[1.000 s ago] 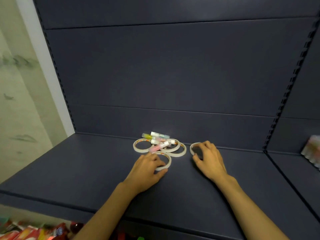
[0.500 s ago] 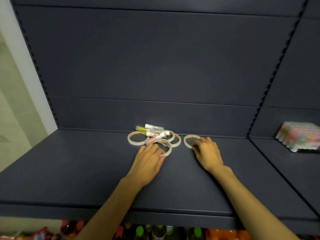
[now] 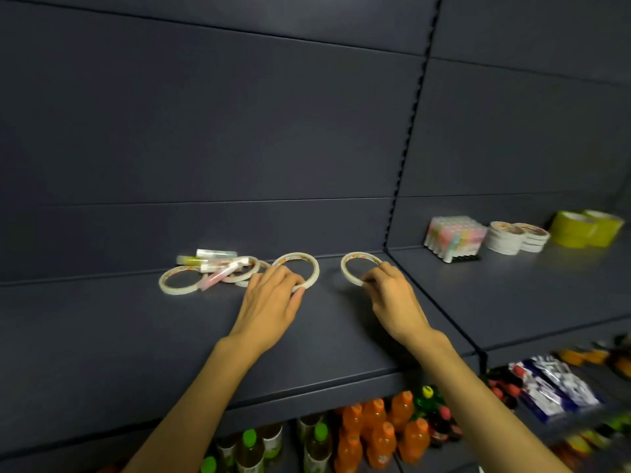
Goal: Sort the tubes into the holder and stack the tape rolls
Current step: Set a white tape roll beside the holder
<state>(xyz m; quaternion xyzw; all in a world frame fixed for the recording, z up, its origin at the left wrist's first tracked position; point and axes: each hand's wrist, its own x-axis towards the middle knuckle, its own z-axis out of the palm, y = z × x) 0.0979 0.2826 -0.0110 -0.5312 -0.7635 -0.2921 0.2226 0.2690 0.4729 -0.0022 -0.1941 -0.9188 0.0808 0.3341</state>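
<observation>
On the dark shelf (image 3: 102, 336) lies a pile of thin white tape rolls (image 3: 177, 280) with several pastel tubes (image 3: 215, 259) across them. My left hand (image 3: 273, 302) pinches one tape roll (image 3: 309, 264) just right of the pile, its far edge tilted up. My right hand (image 3: 392, 295) pinches another tape roll (image 3: 355, 264), also tilted, near the shelf divider. A tube holder (image 3: 450, 237) full of pastel tubes stands on the right shelf bay, with stacked tape rolls (image 3: 512, 237) beside it.
Wide yellow tape rolls (image 3: 585, 228) sit at the far right. An upright slotted post (image 3: 406, 148) divides the two bays. Below the shelf are orange and green-capped bottles (image 3: 375, 435) and packaged goods (image 3: 553, 384).
The view has swung right, revealing the holder and stacked rolls. Both hands have lifted their tape rolls off the shelf and moved them right, away from the pile.
</observation>
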